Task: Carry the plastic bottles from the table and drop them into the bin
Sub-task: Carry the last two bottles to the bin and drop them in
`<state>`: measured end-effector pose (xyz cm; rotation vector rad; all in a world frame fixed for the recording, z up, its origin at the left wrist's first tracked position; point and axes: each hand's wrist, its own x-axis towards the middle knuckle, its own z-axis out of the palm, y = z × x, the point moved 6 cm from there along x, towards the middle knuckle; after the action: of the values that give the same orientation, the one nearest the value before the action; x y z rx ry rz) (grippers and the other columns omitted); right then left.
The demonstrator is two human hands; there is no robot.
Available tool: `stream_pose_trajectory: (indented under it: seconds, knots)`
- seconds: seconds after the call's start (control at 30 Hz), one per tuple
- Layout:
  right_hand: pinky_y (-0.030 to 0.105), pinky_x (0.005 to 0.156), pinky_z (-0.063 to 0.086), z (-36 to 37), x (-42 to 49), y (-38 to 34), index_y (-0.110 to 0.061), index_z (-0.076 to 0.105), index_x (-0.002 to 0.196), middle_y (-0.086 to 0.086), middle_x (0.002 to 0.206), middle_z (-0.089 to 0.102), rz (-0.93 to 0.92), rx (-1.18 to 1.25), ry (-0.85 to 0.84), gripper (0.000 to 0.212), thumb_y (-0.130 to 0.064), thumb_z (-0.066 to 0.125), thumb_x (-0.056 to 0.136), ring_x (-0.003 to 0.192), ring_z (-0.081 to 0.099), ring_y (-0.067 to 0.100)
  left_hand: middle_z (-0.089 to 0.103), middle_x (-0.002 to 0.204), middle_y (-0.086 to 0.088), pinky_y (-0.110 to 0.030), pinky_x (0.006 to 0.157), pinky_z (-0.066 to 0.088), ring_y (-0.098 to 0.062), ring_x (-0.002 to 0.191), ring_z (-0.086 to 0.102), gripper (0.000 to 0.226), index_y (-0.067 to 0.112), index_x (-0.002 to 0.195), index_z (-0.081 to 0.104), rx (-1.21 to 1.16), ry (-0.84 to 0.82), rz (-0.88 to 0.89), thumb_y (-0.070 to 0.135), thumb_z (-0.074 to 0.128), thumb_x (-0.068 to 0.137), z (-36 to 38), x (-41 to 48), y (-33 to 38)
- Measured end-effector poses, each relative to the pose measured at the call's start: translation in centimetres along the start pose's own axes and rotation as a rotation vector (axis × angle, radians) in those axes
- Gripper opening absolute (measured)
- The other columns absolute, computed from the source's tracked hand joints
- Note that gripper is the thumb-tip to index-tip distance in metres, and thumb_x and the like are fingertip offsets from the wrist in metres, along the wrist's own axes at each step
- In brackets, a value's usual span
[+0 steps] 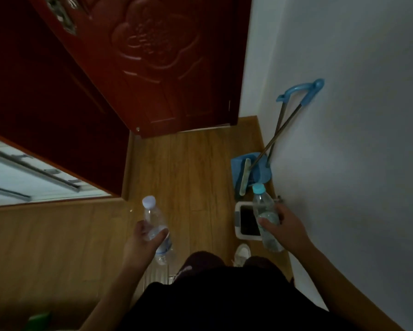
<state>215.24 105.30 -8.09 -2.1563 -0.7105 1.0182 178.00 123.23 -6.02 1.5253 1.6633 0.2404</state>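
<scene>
My left hand grips a clear plastic bottle with a white cap, held upright over the wooden floor. In my right hand is a second clear bottle with a light blue cap, tilted, its body hanging over the open bin. The small white bin with a dark inside stands on the floor against the right wall, just in front of my feet. Part of the bin is hidden behind the right bottle and hand.
A blue dustpan and broom with long handles lean on the white wall beyond the bin. A dark red door stands ahead and to the left. My white shoe is beside the bin.
</scene>
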Motion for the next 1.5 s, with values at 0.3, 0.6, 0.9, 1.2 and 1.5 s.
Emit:
stream_pose_trajectory:
  seconds: [0.3,0.6,0.9,1.2,1.5]
  knots:
    - [0.012,0.064,0.042,-1.4,8.2,-5.1,-0.026,0.050,0.114,-0.005,0.100,0.061,0.102,0.041,0.153,0.043,-0.036,0.077,0.082,0.083,0.061,0.008,0.067,0.102,0.006,-0.039,0.085,0.053,-0.014,0.096,0.064,0.044,0.026,0.099,0.059,0.011,-0.180,0.184,0.051,0.081,0.070,2.7,14.8,13.8]
    - [0.030,0.079,0.042,0.7,8.3,-4.3,-0.014,0.055,0.128,0.001,0.108,0.063,0.497,0.150,0.521,0.071,-0.058,0.069,0.074,0.099,0.062,0.023,0.066,0.103,0.003,-0.040,0.081,0.055,-0.018,0.096,0.065,0.048,0.020,0.107,0.061,0.377,-0.668,0.410,0.042,0.084,0.072,11.0,27.1,25.6]
    - [0.035,0.076,0.054,4.4,3.9,-3.4,-0.015,0.055,0.121,0.003,0.107,0.067,0.677,0.422,0.764,0.055,-0.043,0.075,0.079,0.094,0.066,0.022,0.061,0.119,0.004,-0.042,0.089,0.055,-0.017,0.107,0.061,0.061,0.027,0.123,0.051,0.642,-1.035,0.620,0.044,0.083,0.073,19.8,23.5,30.8]
    - [0.025,0.071,0.050,8.5,-0.1,0.4,-0.018,0.049,0.134,0.000,0.116,0.065,0.753,0.649,0.809,0.065,-0.044,0.076,0.080,0.097,0.065,0.016,0.052,0.135,0.001,-0.018,0.061,0.040,-0.011,0.108,0.049,0.063,0.023,0.138,0.046,0.802,-1.157,0.695,0.034,0.076,0.084,24.2,16.0,28.3]
    - [0.029,0.079,0.051,12.4,4.0,8.9,-0.017,0.049,0.135,-0.003,0.115,0.062,0.790,0.723,0.793,0.067,-0.043,0.076,0.079,0.102,0.064,0.017,0.049,0.127,0.012,-0.017,0.064,0.043,-0.004,0.106,0.052,0.073,0.032,0.146,0.037,0.723,-1.159,0.722,0.037,0.075,0.084,31.6,16.7,24.4]
